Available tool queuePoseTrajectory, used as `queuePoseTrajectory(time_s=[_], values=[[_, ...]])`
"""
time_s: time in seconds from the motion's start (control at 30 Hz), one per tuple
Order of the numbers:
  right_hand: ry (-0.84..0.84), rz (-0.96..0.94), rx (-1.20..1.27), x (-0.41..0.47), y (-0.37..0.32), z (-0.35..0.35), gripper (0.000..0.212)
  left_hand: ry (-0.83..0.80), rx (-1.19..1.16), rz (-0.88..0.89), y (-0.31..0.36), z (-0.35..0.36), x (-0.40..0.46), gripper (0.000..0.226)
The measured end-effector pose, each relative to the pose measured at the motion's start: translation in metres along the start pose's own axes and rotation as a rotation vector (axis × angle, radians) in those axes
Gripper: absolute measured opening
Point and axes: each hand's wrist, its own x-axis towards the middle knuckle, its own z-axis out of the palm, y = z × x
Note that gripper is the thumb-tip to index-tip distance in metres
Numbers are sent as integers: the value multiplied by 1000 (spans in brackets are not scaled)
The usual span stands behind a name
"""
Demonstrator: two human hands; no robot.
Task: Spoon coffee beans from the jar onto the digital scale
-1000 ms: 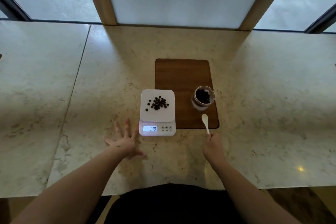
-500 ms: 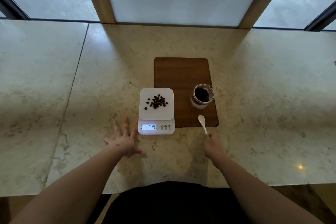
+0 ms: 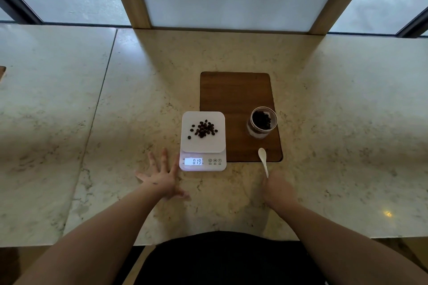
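— How should the next scoop be taken?
— The white spoon [image 3: 263, 161], pinched at its handle end by the right hand [image 3: 276, 188], should be dipped level into the jar [image 3: 262, 122] on the wooden board [image 3: 235, 95].
— And the left hand [image 3: 162, 179]?
— Laid flat, fingers spread wide, just beside the scale [image 3: 203, 140].
— Contents?
— Beans are left in the jar; a small heap of coffee beans [image 3: 203, 129] is piled on the platform, and 019 is displayed.

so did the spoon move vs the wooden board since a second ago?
No. The spoon bowl sits over the wooden board near-right corner, as before, held by the right hand. Only the camera shifted.
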Motion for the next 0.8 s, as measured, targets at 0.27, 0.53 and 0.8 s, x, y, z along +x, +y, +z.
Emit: queuePoseTrajectory(time_s=[0.27, 0.53, 0.8], values=[[-38, -111, -251, 4, -6, -2, 19, 22, 12, 7, -2, 4, 6, 140], [-57, -132, -268, -1, -9, -7, 19, 78, 65, -46, 5, 6, 8, 139], [6, -237, -240, -13, -21, -24, 39, 95, 140, -92, 15, -5, 0, 148]])
